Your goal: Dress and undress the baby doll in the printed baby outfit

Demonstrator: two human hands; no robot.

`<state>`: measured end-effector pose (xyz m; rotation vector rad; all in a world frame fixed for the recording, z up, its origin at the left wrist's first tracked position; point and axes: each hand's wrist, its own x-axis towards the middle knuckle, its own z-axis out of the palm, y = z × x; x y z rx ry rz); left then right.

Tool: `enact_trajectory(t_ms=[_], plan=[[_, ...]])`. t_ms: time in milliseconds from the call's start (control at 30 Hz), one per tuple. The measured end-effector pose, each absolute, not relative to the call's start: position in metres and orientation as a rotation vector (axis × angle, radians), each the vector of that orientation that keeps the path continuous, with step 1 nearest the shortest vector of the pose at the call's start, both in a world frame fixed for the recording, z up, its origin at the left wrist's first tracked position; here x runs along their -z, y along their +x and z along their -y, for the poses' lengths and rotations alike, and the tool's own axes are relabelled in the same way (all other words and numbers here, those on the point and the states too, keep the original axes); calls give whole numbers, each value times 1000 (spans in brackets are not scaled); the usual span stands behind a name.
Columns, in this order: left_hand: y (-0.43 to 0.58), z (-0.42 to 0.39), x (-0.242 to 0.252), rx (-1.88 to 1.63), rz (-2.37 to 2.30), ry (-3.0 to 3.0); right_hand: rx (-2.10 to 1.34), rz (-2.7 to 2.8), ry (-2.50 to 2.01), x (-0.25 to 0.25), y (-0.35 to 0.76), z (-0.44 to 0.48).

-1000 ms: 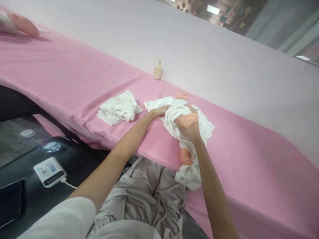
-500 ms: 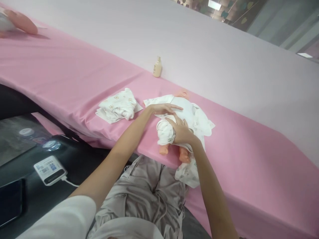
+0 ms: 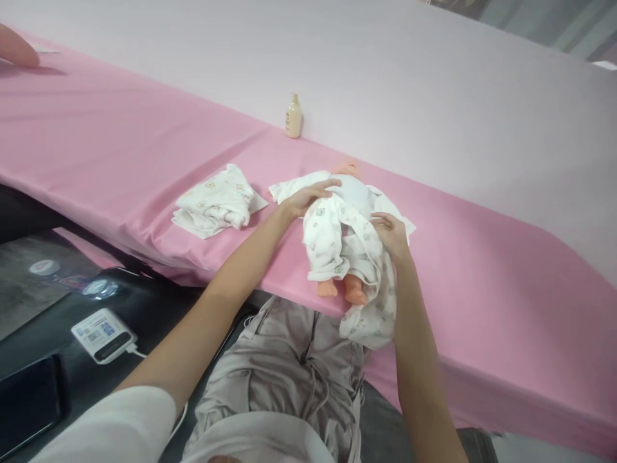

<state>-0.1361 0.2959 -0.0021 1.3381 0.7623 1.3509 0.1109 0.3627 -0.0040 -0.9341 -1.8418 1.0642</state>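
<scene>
A baby doll (image 3: 353, 193) lies on its back on the pink table cover (image 3: 144, 161), feet (image 3: 343, 289) toward me at the table's front edge. It wears a white printed garment (image 3: 337, 241), one loose part of which hangs over the edge. My left hand (image 3: 308, 196) rests flat and open on the doll's chest and left side. My right hand (image 3: 391, 234) pinches the garment fabric at the doll's right hip.
A folded white printed cloth (image 3: 216, 202) lies left of the doll. A small beige bottle (image 3: 292, 117) stands at the wall behind. At the far left edge lies a pink object (image 3: 17, 48). Below the table are a card reader (image 3: 102, 334) and a dark phone (image 3: 26, 402).
The doll's raised leg has come down, and both feet now lie at the table edge. My right hand let go of the leg and moved to the garment at the hip.
</scene>
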Motion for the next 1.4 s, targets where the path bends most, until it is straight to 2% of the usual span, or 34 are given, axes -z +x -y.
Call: enact_trajectory(t_ms=[67, 133, 233, 333, 500, 633, 700, 800, 967, 1067, 1200, 1300, 1400], plan=[[-130, -296, 1, -1385, -817, 1330, -1062, 2020, -873, 2, 113, -356], [-122, -295, -4, -1332, -903, 1349, -1229, 2162, -773, -4, 115, -346], [-109, -291, -13, -1143, -1032, 1466, -1467, 2330, -713, -15, 114, -329], [-98, -285, -23, -981, -1122, 1618, -1533, 2415, -675, -22, 111, -320], [-97, -282, -26, -970, -1034, 1537, -1664, 2448, -574, -23, 110, -321], [-108, -289, -16, -1242, -887, 1312, -1700, 2293, -628, -23, 117, -323], [-112, -290, -13, -1258, -888, 1281, -1716, 2109, -629, -22, 120, -323], [-109, -287, -18, -1071, -1009, 1438, -1719, 1784, -605, -18, 116, -325], [-91, -279, -29, -736, -1153, 1646, -1509, 1544, -668, -11, 104, -330], [-90, -282, -24, -888, -1082, 1447, -1452, 1555, -703, -11, 101, -328], [-97, -291, -9, -1216, -840, 1091, -1579, 1751, -672, -15, 101, -317], [-100, -294, -3, -1259, -760, 984, -1686, 1834, -722, -15, 100, -312], [-98, -292, -5, -1214, -704, 1004, -1694, 1659, -738, -11, 97, -316]])
